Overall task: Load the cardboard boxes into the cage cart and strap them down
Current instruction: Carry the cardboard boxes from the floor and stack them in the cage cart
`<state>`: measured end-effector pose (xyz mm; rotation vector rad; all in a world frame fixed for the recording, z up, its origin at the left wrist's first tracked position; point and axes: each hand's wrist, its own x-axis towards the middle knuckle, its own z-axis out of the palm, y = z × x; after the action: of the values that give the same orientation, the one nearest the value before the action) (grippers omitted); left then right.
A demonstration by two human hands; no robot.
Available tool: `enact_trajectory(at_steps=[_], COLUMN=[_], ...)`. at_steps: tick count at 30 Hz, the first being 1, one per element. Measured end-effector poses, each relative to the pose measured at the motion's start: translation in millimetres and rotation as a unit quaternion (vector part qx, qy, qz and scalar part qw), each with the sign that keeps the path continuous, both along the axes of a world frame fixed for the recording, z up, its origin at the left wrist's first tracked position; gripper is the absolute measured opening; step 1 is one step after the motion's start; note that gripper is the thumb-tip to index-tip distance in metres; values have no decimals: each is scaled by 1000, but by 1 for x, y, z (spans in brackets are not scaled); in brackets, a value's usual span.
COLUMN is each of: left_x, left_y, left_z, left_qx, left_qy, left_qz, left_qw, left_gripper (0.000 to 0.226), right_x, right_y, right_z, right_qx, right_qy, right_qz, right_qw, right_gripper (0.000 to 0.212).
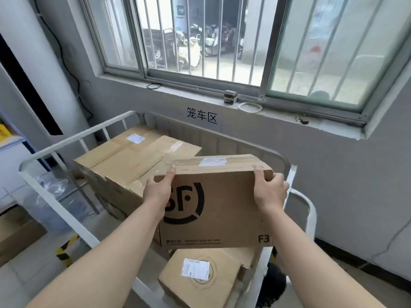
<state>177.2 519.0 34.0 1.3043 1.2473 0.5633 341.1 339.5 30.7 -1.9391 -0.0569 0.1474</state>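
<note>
I hold a brown cardboard box (pixel 222 205) with a black round logo upright over the white cage cart (pixel 55 192). My left hand (pixel 159 192) grips its upper left corner, thumb on the top edge. My right hand (pixel 270 192) grips its upper right corner the same way. Inside the cart, a large taped box (pixel 124 161) stands at the back left. A smaller labelled box (pixel 200 278) lies low at the front, under the held one.
The cart stands against a grey wall under a barred window. A small dark box (pixel 230 97) and a white ring (pixel 250 107) sit on the sill. To the left are a cardboard box on the floor (pixel 15 236), clear plastic wrap, and black-and-yellow tape.
</note>
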Motion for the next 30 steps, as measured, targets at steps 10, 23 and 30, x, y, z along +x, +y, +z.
enact_trajectory(at_steps=[10, 23, 30], left_x=[23, 103, 167], left_y=[102, 130, 145], left_z=[-46, -117, -161], left_qx=[-64, -63, -50], left_qy=[53, 91, 106], left_qz=[-191, -295, -322], left_qw=[978, 949, 940], left_gripper=[96, 57, 52], right_x=[-33, 10, 65], right_y=[54, 61, 71], right_z=[-47, -120, -175], right_qx=[-29, -18, 1], right_qy=[53, 149, 209], right_qz=[-155, -173, -164], right_qw=[986, 974, 964], right_gripper=[58, 42, 27])
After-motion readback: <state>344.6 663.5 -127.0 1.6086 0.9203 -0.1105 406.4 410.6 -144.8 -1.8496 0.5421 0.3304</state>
